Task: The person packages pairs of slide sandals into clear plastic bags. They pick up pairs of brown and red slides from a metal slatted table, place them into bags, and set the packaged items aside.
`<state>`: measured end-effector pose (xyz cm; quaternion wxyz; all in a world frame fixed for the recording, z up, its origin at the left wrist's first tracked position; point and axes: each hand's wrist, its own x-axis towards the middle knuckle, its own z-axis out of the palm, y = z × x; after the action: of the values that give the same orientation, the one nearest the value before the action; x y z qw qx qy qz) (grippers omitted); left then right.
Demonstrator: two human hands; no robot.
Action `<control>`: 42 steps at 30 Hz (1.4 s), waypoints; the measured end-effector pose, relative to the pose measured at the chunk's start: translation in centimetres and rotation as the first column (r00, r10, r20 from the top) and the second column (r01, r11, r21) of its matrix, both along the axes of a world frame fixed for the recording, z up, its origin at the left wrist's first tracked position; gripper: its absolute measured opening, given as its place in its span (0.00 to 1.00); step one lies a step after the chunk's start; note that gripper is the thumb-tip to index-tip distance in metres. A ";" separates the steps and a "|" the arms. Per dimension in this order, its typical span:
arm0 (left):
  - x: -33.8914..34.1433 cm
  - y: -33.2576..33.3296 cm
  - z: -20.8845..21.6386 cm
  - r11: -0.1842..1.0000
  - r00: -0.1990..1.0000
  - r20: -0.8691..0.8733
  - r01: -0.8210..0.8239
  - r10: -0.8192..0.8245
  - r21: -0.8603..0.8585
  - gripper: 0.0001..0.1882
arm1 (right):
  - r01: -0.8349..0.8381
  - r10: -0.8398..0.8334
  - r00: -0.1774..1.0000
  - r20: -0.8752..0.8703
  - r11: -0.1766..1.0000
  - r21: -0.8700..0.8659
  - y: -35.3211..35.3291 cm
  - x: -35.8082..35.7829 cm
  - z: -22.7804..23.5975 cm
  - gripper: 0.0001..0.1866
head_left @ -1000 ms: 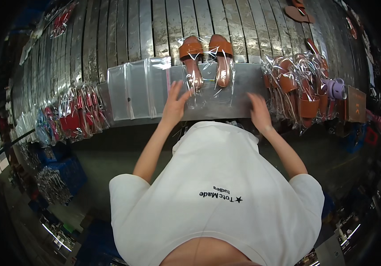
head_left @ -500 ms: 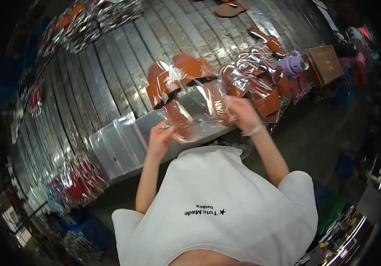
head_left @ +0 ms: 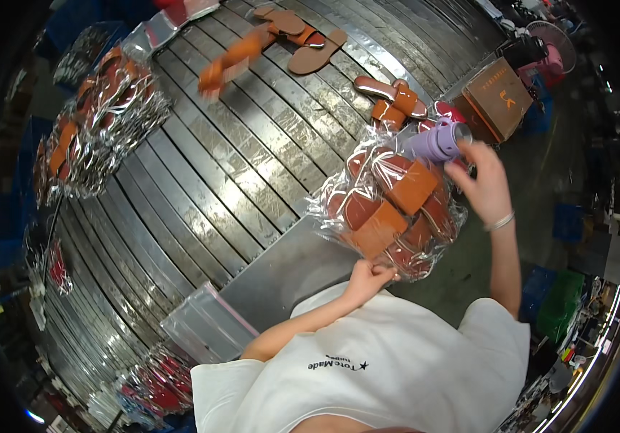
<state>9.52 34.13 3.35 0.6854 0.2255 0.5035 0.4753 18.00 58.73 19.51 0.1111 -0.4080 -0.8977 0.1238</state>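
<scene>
In front of me, a pair of orange-strapped sandals (head_left: pixel 380 229) in a clear plastic bag lies on top of other bagged sandals. My left hand (head_left: pixel 369 280) is closed in a pinch at the near edge of the clear plastic bag (head_left: pixel 416 268). To the right, my right hand (head_left: pixel 486 186) is raised with thumb and fingers apart. Its fingertips are close to a purple cylindrical thing (head_left: pixel 436 142) with a clear end, lying beside the sandal pile. Whether they touch it I cannot tell.
Loose brown sandals (head_left: pixel 317 54) lie on the slatted metal conveyor (head_left: pixel 201 166). Bagged sandals (head_left: pixel 104 123) are heaped at the far left. Flat clear bags (head_left: pixel 209 325) rest on the metal ledge (head_left: pixel 288 260) near me. A brown box (head_left: pixel 494 101) stands at the right.
My view has turned to the right. Both hands have moved right; the bagged pair they held now lies on the pile. My right hand has come off it, toward the purple thing.
</scene>
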 end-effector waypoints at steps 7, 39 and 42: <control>-7.9 -0.5 0.2 0.947 0.958 -0.088 0.283 -0.272 0.152 0.15 | -0.186 0.270 0.544 0.795 0.962 -0.199 19.5 -15.4 -14.1 0.35; -8.2 -22.7 -10.4 0.160 0.159 -0.236 -0.987 0.959 -0.015 0.15 | -0.305 0.310 0.919 0.244 0.951 -0.061 -26.6 -12.3 -23.3 0.32; -7.6 -24.3 -10.9 0.148 0.162 -0.310 -0.987 0.937 -0.069 0.17 | -0.283 0.372 0.898 0.234 0.897 -0.340 -24.7 -11.7 -26.1 0.40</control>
<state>1.91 9.84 -7.58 0.1910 -0.1948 0.6500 0.7092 6.26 34.00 -6.54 -0.1083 -0.2748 -0.9314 0.2125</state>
